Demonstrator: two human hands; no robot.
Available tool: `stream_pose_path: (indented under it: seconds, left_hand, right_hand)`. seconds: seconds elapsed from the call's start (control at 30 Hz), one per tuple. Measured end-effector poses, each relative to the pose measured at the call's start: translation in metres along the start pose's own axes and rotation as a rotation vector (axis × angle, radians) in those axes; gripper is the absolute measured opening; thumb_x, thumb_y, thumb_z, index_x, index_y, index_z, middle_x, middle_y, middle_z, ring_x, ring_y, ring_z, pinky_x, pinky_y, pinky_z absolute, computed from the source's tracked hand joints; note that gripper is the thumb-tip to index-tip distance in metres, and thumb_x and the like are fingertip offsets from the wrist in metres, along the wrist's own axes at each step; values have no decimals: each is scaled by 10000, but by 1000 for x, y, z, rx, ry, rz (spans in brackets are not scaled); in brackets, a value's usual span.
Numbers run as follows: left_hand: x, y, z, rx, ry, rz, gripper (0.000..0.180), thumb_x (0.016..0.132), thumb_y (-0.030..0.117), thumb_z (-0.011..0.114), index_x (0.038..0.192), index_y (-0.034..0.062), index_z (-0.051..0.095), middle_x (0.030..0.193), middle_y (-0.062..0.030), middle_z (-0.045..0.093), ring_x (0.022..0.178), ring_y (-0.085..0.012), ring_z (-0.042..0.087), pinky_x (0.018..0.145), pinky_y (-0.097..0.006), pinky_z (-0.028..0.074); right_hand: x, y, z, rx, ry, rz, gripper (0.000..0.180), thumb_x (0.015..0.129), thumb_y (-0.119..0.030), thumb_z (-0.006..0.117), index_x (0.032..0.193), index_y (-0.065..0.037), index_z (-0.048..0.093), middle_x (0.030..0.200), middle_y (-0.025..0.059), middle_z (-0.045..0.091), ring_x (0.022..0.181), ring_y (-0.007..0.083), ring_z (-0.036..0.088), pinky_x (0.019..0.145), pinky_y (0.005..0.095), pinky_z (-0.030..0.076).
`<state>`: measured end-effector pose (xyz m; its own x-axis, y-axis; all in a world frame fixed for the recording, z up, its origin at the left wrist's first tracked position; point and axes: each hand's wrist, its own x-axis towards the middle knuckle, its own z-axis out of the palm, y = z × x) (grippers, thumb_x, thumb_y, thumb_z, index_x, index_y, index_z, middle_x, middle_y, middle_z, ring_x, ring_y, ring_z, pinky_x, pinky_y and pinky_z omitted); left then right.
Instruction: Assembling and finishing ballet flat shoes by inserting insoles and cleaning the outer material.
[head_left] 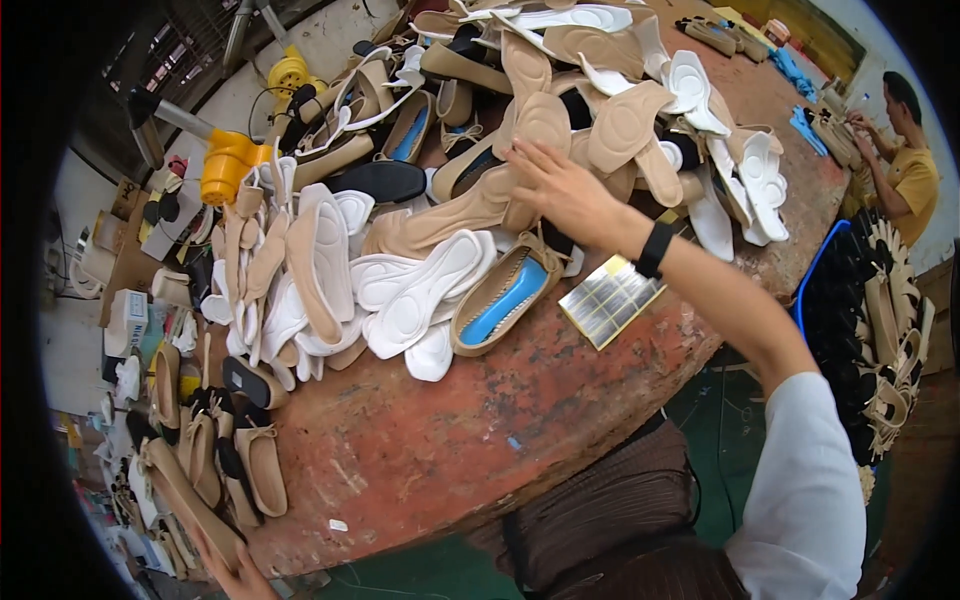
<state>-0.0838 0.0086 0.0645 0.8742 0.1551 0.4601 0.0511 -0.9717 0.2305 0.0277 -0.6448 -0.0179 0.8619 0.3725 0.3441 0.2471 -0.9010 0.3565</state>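
My right hand (570,200) reaches over the pile with its fingers spread, touching the beige insoles (430,222). Just below it lies a beige flat shoe with a blue lining (512,295) and a small bow. White insoles (430,290) are heaped to its left. At the lower left, my left hand (235,575) is partly cut off by the picture's edge. Its fingers and thumb lie on either side of one end of a beige shoe (190,495). More beige shoes with bows (262,465) stand close beside that one.
A worn red table (430,440) carries the heap. Yellow machine parts on metal pipes (230,165) rise at the far left. A silver-and-yellow sheet of labels (610,298) lies below my right wrist. At the right, a co-worker (910,160) handles shoes near a blue-edged rack of shoes (865,330).
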Motion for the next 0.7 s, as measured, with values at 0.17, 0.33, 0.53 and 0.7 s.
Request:
stream_pose_path:
  seconds: [0.17, 0.33, 0.53, 0.7]
  left_hand:
    - [-13, 136, 52, -207, 46, 226, 539, 883, 39, 696, 1388, -36, 522, 1495, -188, 468, 1363, -338, 450, 1150, -419, 330]
    - [-58, 287, 159, -530, -355, 690, 414, 740, 141, 822, 1120, 43, 688, 1469, -241, 462, 1378, -448, 399, 1111, -498, 366]
    - [-74, 285, 169, -651, -369, 627, 207, 754, 83, 795, 907, 6, 679, 1452, -198, 502, 1327, -463, 450, 1070, -498, 414]
    - [-118, 205, 97, -664, -505, 579, 181, 728, 22, 794, 856, -5, 670, 1416, -221, 541, 1287, -458, 510, 1063, -468, 434]
  right_hand:
    - [24, -10, -12, -17, 28, -143, 270, 860, -114, 577, 1129, -84, 577, 1346, 146, 557, 1405, 306, 412, 1228, 480, 213]
    - [13, 10, -67, 425, 557, -20, 453, 807, -151, 693, 1210, -48, 513, 1146, 153, 614, 1138, 319, 589, 1025, 430, 444]
    - [-25, -43, -166, 1387, 842, 592, 550, 936, -322, 545, 1331, 52, 463, 1093, 93, 585, 815, 128, 499, 768, 270, 422]
    - [-93, -103, -142, 1498, 61, 562, 568, 1008, -413, 484, 1318, 57, 557, 1024, 86, 586, 783, 141, 497, 725, 292, 417]
